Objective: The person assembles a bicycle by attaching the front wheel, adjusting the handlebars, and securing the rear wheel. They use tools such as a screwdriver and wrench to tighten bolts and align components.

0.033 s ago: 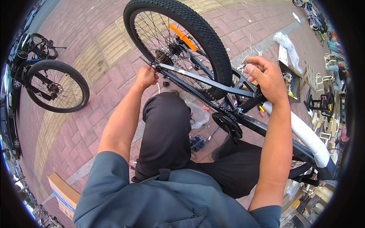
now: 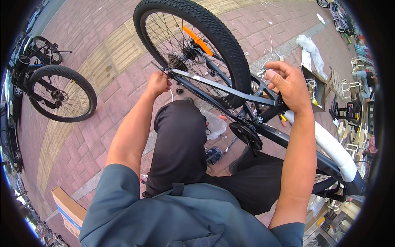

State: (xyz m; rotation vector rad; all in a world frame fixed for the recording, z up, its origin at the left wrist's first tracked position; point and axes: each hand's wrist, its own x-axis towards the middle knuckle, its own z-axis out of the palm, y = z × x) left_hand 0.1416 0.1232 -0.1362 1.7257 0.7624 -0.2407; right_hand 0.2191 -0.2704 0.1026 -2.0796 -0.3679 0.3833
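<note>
A bicycle with a dark frame [image 2: 269, 132] leans across in front of me, its knobby rear wheel [image 2: 230, 45] at the far side with an orange reflector strip [image 2: 197, 40]. My left hand [image 2: 158, 84] is closed at the rear axle end of the frame, below the cassette [image 2: 178, 61]; what its fingers grip is hidden. A thin dark rod [image 2: 156, 66] sticks out just above that hand. My right hand [image 2: 291, 85] is loosely curled above the black seat tube [image 2: 275, 110], thumb and forefinger apart, with nothing visible in it. The chainring [image 2: 247, 138] hangs near my knee.
A wrench [image 2: 229, 145] and a dark blue box-like thing [image 2: 214, 155] lie on the paving between my legs. Another bicycle's wheel [image 2: 61, 93] stands at the left. An open carton [image 2: 69, 210] sits at lower left. White wrap [image 2: 335, 148] covers a frame tube.
</note>
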